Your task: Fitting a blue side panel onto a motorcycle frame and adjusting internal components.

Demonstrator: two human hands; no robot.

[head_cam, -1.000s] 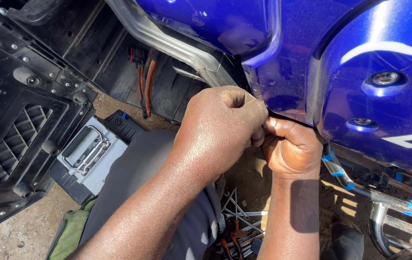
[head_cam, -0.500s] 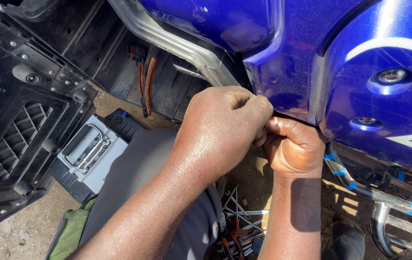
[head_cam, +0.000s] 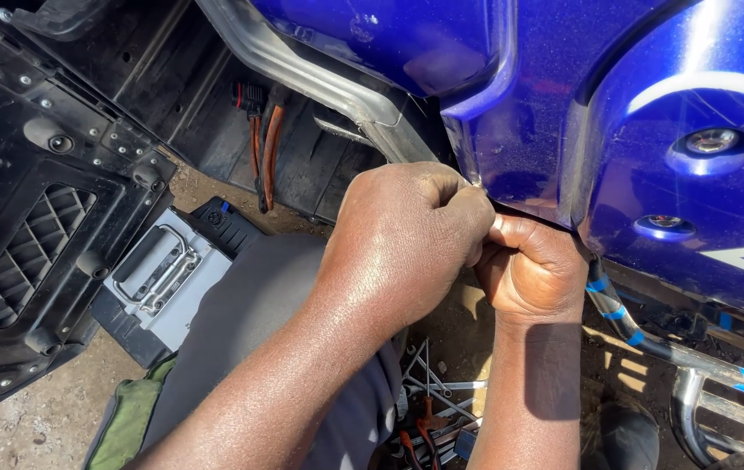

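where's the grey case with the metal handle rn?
Head view, lower left: the grey case with the metal handle lies on the ground beside the black plastic panel, left of the person's grey-trousered knee.

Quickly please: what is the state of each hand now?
Left hand: closed, fingertips at the lower edge of the blue panel; anything held cannot be told.
Right hand: closed, under that edge; contents hidden.

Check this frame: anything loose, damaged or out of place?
Two things stand out. Orange wires with a black connector hang unplugged in the open bay. Hand tools lie scattered on the dirt under the arms. No damage visible on the blue panel, whose lower edge the left hand and right hand pinch.
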